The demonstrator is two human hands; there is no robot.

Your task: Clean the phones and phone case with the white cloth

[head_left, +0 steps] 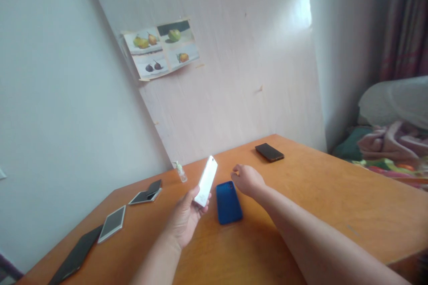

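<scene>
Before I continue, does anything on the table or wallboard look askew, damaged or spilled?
Only small things. The lower edge of the fruit picture sheet seems lifted off the wallboard, shadow beneath. On the table, a dark phone lies askew, overlapping a white-framed device. I see no spill, nor damage on the blue phone case.

The left hand holds a white phone tilted above the table. The right hand is near a blue case; a black phone lies farther back, at right.
</scene>
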